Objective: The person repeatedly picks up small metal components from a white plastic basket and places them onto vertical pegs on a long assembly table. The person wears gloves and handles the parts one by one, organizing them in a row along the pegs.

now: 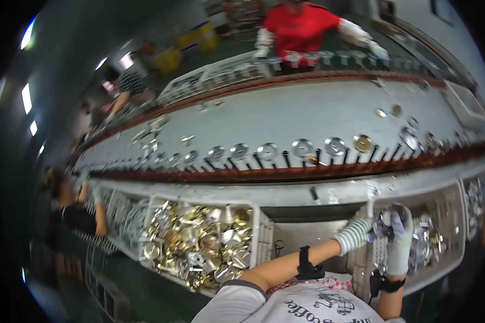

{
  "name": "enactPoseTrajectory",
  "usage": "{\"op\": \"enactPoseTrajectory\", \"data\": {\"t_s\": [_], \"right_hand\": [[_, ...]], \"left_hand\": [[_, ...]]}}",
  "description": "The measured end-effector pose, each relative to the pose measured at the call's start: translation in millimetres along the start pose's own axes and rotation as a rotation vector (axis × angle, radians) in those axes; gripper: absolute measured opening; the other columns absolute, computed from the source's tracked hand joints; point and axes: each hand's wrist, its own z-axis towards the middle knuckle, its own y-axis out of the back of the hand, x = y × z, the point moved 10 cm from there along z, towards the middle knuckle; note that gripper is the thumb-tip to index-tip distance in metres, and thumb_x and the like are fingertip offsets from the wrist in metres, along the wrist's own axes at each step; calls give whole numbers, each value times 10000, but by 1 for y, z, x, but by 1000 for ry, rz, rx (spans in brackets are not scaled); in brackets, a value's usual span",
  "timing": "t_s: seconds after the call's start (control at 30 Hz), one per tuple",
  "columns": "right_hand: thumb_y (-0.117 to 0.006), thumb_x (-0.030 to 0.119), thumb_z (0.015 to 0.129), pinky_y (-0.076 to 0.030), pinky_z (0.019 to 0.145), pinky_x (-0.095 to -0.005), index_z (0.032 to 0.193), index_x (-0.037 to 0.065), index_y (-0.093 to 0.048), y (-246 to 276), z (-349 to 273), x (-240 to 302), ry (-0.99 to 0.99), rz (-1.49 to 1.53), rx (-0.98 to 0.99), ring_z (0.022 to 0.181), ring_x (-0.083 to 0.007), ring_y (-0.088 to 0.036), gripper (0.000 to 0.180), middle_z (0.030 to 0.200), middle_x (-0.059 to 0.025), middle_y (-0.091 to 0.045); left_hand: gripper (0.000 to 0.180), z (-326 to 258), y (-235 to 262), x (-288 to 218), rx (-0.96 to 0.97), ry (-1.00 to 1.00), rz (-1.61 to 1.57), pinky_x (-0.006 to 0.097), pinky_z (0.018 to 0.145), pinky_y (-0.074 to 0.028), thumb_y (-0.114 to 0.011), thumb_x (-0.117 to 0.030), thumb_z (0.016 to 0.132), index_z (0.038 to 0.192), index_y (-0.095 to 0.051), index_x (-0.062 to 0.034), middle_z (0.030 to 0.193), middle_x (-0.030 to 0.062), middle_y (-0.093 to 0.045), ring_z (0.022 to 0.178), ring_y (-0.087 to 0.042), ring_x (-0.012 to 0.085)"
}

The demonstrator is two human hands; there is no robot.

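My left hand [355,234], in a striped glove, and my right hand [400,243], in a grey glove, meet at the lower right over a white bin [458,189] of shiny metal parts. Between the two hands sits a small dark round metal part [383,220], with the fingers of both closed around it. A black strap [305,264] wraps my left forearm, and another sits on my right wrist. Just beyond the hands runs a long belt [285,116] whose near row of black pegs carries round metal discs [302,146], one of them brass [362,142].
A second white bin [199,243], heaped with silver and brass parts, stands at the lower left. A person in a red top and white gloves [299,29] works on the belt's far side. Other workers [73,207] stand along the left. An open white tray [307,231] lies between the bins.
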Motion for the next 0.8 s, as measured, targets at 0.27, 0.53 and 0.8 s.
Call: {"op": "enactPoseTrajectory", "data": {"t_s": [0.27, 0.53, 0.8], "right_hand": [[-603, 300, 890, -485, 823, -320, 1055, 54, -611, -114, 41, -31, -118, 530, 123, 888, -181, -590, 296, 992, -72, -639], [-666, 340, 838, -507, 858, -398, 1077, 62, -588, -178, 21, -82, -543, 918, 297, 933, -236, -610, 374, 1006, -96, -635], [-698, 405, 810, -502, 899, -420, 1163, 59, -550, -170, 57, -92, -470, 797, 361, 1009, -246, -602, 516, 1087, -94, -615]], "left_hand": [[293, -85, 159, 49, -534, 314, -248, 308, 736, -498, -669, -107, 812, 1094, -627, -42, 907, 74, -686, 789, -609, 145], [202, -80, 275, 106, -843, 464, 6, 352, 767, -535, -635, -182, 849, 992, -668, -43, 935, 42, -685, 869, -649, 206], [265, -56, 345, 174, -1318, 86, 22, 341, 818, -477, -595, -118, 862, 1095, -592, 7, 1011, 136, -650, 907, -607, 232]]}}
